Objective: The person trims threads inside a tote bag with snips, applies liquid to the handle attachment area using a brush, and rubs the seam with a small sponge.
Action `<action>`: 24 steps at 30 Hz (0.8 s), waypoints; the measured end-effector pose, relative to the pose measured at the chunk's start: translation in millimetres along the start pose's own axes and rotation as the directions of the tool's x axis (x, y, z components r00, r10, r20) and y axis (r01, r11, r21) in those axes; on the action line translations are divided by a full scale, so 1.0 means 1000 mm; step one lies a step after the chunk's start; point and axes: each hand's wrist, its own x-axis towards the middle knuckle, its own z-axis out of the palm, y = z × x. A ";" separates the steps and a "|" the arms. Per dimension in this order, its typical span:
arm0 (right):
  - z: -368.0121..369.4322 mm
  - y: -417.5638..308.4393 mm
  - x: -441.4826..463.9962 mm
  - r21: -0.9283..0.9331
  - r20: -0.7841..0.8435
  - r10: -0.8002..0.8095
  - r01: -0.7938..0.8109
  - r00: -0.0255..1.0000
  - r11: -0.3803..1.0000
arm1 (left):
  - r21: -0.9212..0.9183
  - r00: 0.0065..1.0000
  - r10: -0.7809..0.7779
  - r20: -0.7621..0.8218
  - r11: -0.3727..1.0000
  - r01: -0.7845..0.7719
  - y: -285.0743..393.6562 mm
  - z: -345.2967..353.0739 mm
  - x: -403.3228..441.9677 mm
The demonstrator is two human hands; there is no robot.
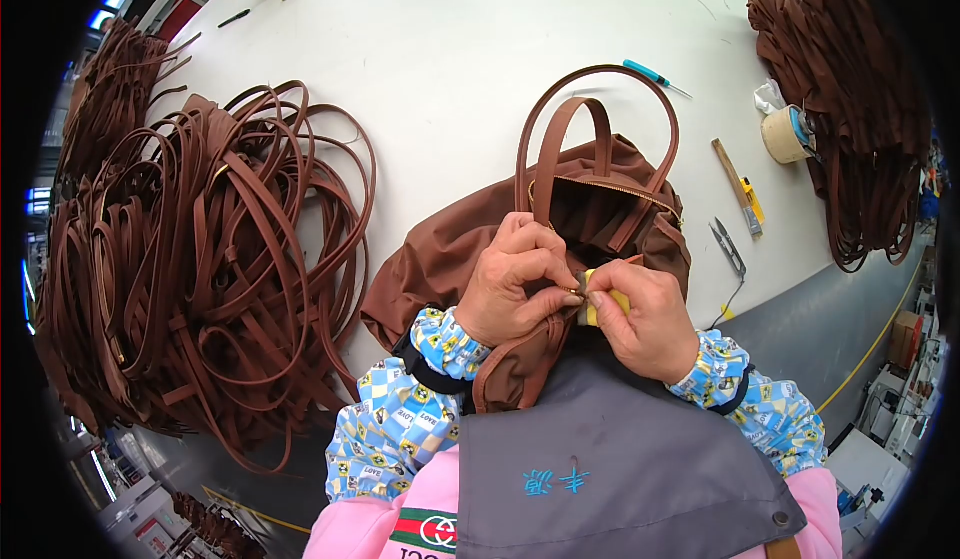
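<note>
A brown bag (450,249) with two upright looped handles (552,159) lies on the white table near its front edge, its zipped opening (620,191) facing up. At the bag's near side, my left hand (520,279) pinches a small metal-coloured piece too small to identify. Close beside it, my right hand (640,314) is closed in a pinch at the same spot, the fingertips of both hands almost touching. Something yellow (612,304) shows behind the right fingers. What the right fingertips hold is hidden.
Brown straps and bags (200,259) are piled at left, more brown pieces (845,89) at right. On the white table (440,49) lie a teal screwdriver (648,73), a yellow cutter (750,204), snips (730,249) and a tape roll (785,136).
</note>
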 end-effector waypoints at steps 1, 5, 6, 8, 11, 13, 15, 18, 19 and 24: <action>0.000 0.000 0.000 0.008 -0.017 0.005 -0.005 1.000 1.000 | 0.002 1.000 -0.001 0.001 1.000 0.001 0.000 0.000 0.000; -0.002 -0.001 0.001 0.071 -0.017 0.039 -0.038 0.999 0.997 | 0.011 1.000 0.015 -0.004 1.000 -0.015 0.001 0.000 0.000; -0.002 -0.001 0.000 0.073 0.010 0.053 -0.054 0.999 0.996 | 0.034 0.999 0.044 -0.001 0.998 -0.044 0.002 0.000 0.000; -0.001 0.000 0.000 0.075 0.037 0.068 -0.071 0.997 0.995 | 0.055 0.997 0.073 0.003 0.996 -0.073 0.004 0.001 0.001; 0.000 0.001 0.000 0.075 0.014 0.052 -0.053 0.999 0.996 | 0.111 0.994 0.110 -0.002 0.988 -0.109 0.005 0.002 0.000; 0.001 0.002 0.000 0.086 0.024 0.063 -0.065 0.998 0.994 | 0.121 0.994 0.105 -0.006 0.987 -0.104 0.005 0.003 -0.001; 0.001 0.003 -0.001 0.079 0.028 0.064 -0.066 0.998 0.995 | 0.123 0.994 0.108 -0.007 0.987 -0.106 0.006 0.003 0.000; 0.001 0.002 0.000 0.072 0.038 0.071 -0.074 0.997 0.995 | 0.129 0.995 0.104 -0.007 0.986 -0.102 0.007 0.003 0.000; 0.000 0.001 0.000 0.071 0.045 0.077 -0.080 0.996 0.994 | 0.132 0.995 0.097 -0.007 0.987 -0.095 0.007 0.003 0.000; -0.001 0.001 0.000 0.050 0.074 0.088 -0.092 0.993 0.995 | 0.113 0.996 0.083 -0.013 0.990 -0.081 0.005 0.003 -0.001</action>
